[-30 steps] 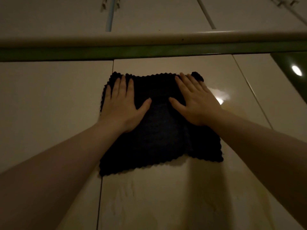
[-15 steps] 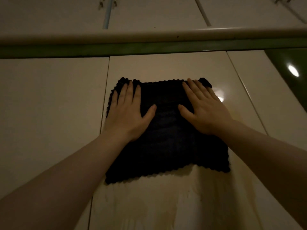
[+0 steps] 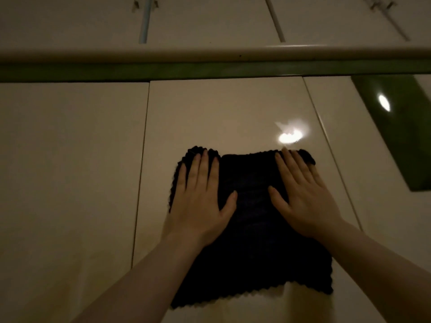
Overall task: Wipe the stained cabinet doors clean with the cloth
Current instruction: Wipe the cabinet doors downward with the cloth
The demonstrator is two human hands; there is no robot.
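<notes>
Starting at the left, a plain cream door [image 3: 70, 173] is recorded, bare of any object. Next to it, across a thin vertical seam, the middle door [image 3: 224, 108] is listed as the carrier of all handled items. A black cloth [image 3: 251, 229] with a scalloped border is spread flat on the lower half of this door, its left edge lying just inside the door's left edge and its right edge near the door's right edge. The left hand [image 3: 200, 201] is laid palm-down on the cloth's upper left part, fingers extended and close together, thumb held out to the side; nothing is gripped. The right hand [image 3: 303, 197] is laid palm-down on the upper right part in the same flat, extended pose, fingertips reaching the cloth's top edge. A bright light reflection [image 3: 290, 137] is noted on the gloss just above those fingertips. Below the cloth's lower edge a faint yellowish smear [image 3: 268, 308] is seen on the door. To the right, a third door [image 3: 345, 136] and a green panel [image 3: 401, 141] are listed. Along the top a pale rail [image 3: 210, 53] is run over a green strip [image 3: 210, 71].
</notes>
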